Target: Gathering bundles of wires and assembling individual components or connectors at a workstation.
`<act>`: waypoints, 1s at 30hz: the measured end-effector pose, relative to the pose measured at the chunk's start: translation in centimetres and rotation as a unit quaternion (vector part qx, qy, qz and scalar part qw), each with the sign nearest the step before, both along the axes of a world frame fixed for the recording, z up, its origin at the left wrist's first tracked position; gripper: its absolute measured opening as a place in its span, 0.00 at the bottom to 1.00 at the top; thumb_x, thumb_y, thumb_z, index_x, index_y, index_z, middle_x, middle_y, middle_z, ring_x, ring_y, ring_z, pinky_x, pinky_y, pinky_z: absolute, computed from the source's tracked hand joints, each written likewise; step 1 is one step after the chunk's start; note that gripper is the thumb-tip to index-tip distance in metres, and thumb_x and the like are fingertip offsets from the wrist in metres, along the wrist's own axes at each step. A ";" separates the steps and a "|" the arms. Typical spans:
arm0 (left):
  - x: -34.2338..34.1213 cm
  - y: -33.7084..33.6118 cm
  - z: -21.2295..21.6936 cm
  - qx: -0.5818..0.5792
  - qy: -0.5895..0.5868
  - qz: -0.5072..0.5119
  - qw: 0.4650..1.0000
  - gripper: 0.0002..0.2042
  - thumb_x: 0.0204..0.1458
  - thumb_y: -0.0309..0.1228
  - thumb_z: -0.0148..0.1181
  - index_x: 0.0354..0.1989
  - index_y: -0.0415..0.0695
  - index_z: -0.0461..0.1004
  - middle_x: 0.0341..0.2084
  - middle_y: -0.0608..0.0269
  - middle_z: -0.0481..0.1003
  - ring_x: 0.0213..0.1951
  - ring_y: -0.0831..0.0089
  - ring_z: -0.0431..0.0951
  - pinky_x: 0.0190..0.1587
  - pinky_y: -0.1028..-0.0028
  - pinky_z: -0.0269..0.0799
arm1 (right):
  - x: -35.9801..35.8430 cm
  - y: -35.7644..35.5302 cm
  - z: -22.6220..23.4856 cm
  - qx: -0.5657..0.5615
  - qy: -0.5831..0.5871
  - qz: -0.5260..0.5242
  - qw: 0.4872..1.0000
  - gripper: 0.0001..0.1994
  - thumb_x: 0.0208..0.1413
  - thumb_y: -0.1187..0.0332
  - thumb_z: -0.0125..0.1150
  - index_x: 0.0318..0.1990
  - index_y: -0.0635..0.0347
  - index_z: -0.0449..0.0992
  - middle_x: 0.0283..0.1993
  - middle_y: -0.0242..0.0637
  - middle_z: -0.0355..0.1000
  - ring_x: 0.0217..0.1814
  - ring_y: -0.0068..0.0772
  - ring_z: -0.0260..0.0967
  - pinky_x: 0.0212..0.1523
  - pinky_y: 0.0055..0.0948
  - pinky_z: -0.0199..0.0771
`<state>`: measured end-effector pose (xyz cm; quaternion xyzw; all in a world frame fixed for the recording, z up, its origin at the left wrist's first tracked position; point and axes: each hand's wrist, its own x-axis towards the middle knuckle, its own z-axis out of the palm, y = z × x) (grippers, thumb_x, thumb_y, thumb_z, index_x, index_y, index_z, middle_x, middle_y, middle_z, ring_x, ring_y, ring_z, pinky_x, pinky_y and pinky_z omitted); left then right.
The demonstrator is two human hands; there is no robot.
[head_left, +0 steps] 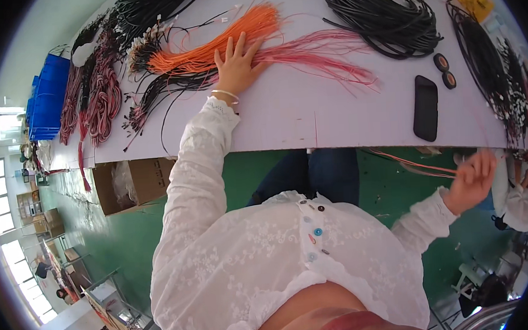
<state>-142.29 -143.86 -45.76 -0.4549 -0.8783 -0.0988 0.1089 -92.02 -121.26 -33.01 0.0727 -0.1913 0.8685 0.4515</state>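
My left hand (238,70) lies with fingers spread on a bundle of thin orange wires (208,47) on the table. Thin pinkish-red wires (323,52) fan out to the right from beneath its fingers. Just below the orange bundle is a bunch of black wires (162,86) with small tips. Off the table's front edge at the right, my right hand (473,179) is closed, its fingers curled round a few thin reddish wires (418,166) that trail left under the edge. The far ends of these wires are hidden.
Coiled black cables (382,21) lie at the back, with a black phone (425,108) and two small round rolls (444,71) nearer. More wire bundles (105,93) fill the left end, beside blue bins (48,96). A cardboard box (147,181) stands below the table.
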 end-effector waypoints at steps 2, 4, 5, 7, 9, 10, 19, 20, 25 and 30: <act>-1.4 1.7 -1.2 0.004 -0.006 0.009 1.000 0.35 0.57 0.65 0.51 0.73 0.73 0.58 0.75 0.54 0.52 0.75 0.47 0.48 0.69 0.32 0.39 | 2.1 -0.6 0.0 -0.003 -0.005 0.007 1.000 0.05 0.69 0.74 0.47 0.38 0.58 0.62 0.31 0.30 0.53 0.26 0.19 0.47 0.19 0.20 0.45; -3.2 3.2 -1.4 0.021 -0.024 0.024 0.999 0.36 0.55 0.65 0.54 0.72 0.70 0.58 0.75 0.54 0.50 0.76 0.48 0.46 0.66 0.27 0.38 | 0.5 -2.6 -1.5 -0.017 -0.079 0.011 0.997 0.04 0.68 0.74 0.47 0.38 0.58 0.62 0.31 0.30 0.53 0.26 0.18 0.47 0.19 0.19 0.45; -4.4 3.8 -1.3 0.022 -0.031 0.012 0.999 0.36 0.55 0.65 0.54 0.72 0.70 0.58 0.75 0.54 0.50 0.76 0.48 0.46 0.66 0.27 0.38 | -1.1 -4.4 -2.1 -0.031 -0.152 0.014 0.988 0.04 0.68 0.74 0.47 0.38 0.57 0.62 0.31 0.30 0.53 0.26 0.18 0.47 0.19 0.19 0.46; -5.7 4.0 -0.5 0.074 0.109 0.094 0.987 0.35 0.56 0.61 0.58 0.68 0.56 0.66 0.71 0.53 0.61 0.72 0.49 0.56 0.68 0.40 0.52 | -6.3 -7.8 -3.7 0.043 -0.331 -0.092 0.938 0.05 0.68 0.73 0.48 0.37 0.58 0.62 0.30 0.29 0.53 0.26 0.18 0.48 0.20 0.18 0.46; -0.5 4.2 2.0 0.123 0.044 -0.017 0.991 0.31 0.58 0.54 0.59 0.66 0.52 0.69 0.66 0.53 0.67 0.65 0.54 0.66 0.61 0.49 0.62 | -8.7 -8.7 -3.5 0.058 -0.276 0.044 0.958 0.08 0.68 0.69 0.50 0.35 0.58 0.63 0.31 0.28 0.54 0.27 0.18 0.48 0.20 0.17 0.46; 2.5 3.0 3.7 0.173 -0.012 -0.113 0.978 0.26 0.60 0.47 0.60 0.64 0.47 0.72 0.61 0.54 0.73 0.57 0.58 0.76 0.55 0.57 0.72 | -9.4 -9.4 -3.5 0.082 -0.295 0.048 0.951 0.09 0.68 0.67 0.51 0.34 0.59 0.63 0.31 0.28 0.54 0.26 0.17 0.48 0.20 0.18 0.46; 17.5 -2.2 10.1 0.257 -0.852 -0.098 0.446 0.22 0.67 0.29 0.47 0.67 0.32 0.63 0.52 0.54 0.74 0.32 0.79 0.72 0.33 0.79 0.74 | -9.7 -13.6 -6.5 0.267 -0.391 0.083 0.877 0.13 0.70 0.62 0.49 0.41 0.65 0.71 0.33 0.34 0.66 0.25 0.16 0.50 0.25 0.20 0.51; 17.8 -2.0 10.1 0.260 -0.866 -0.085 0.419 0.23 0.68 0.29 0.46 0.68 0.31 0.61 0.53 0.54 0.73 0.33 0.80 0.71 0.35 0.80 0.75 | -9.4 -13.9 -6.6 0.278 -0.396 0.091 0.870 0.13 0.71 0.63 0.48 0.41 0.64 0.71 0.33 0.34 0.67 0.25 0.16 0.51 0.26 0.20 0.51; 18.7 -1.5 7.3 0.316 -0.883 -0.084 0.336 0.20 0.70 0.31 0.48 0.65 0.32 0.65 0.46 0.61 0.74 0.35 0.81 0.72 0.39 0.83 0.76 | -8.1 -14.8 -7.2 0.293 -0.427 0.113 0.848 0.13 0.71 0.64 0.47 0.41 0.65 0.71 0.34 0.35 0.69 0.25 0.16 0.52 0.27 0.19 0.53; 18.9 -1.4 6.5 0.368 -0.869 -0.098 0.317 0.20 0.68 0.33 0.54 0.63 0.33 0.69 0.41 0.68 0.76 0.36 0.83 0.74 0.43 0.82 0.79 | -7.2 -15.7 -7.7 0.255 -0.435 0.150 0.851 0.12 0.71 0.64 0.47 0.42 0.64 0.72 0.35 0.35 0.70 0.25 0.15 0.52 0.28 0.20 0.53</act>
